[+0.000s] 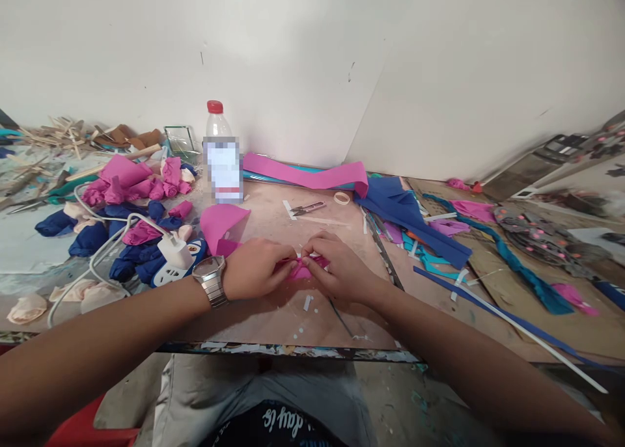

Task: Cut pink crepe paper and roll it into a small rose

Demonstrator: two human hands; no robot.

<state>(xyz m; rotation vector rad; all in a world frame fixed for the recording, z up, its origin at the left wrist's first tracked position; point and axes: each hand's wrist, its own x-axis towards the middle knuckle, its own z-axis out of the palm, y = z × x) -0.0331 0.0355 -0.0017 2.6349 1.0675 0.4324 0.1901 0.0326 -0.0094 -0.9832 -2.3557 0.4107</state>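
Both hands meet over the table, pinching one small piece of bright pink crepe paper (pixel 301 270) between thumbs and fingertips. My left hand (pixel 258 267), with a metal watch on its wrist, is closed on the paper's left side. From the right, my right hand (pixel 336 265) is closed on the same piece. The fingers cover much of it, so its exact shape is hidden. Just left of my left hand stands a curled pink paper piece (pixel 222 228). Beyond the hands lies a pink-handled utility knife (pixel 308 208).
Pink and blue paper flowers (pixel 131 180) heap up at left beside a power strip (pixel 178 265) with white cables. A red-capped bottle (pixel 215 121) stands behind. A long pink strip (pixel 307 175), blue crepe paper (pixel 413 219) and a white stick (pixel 537 336) lie rightward.
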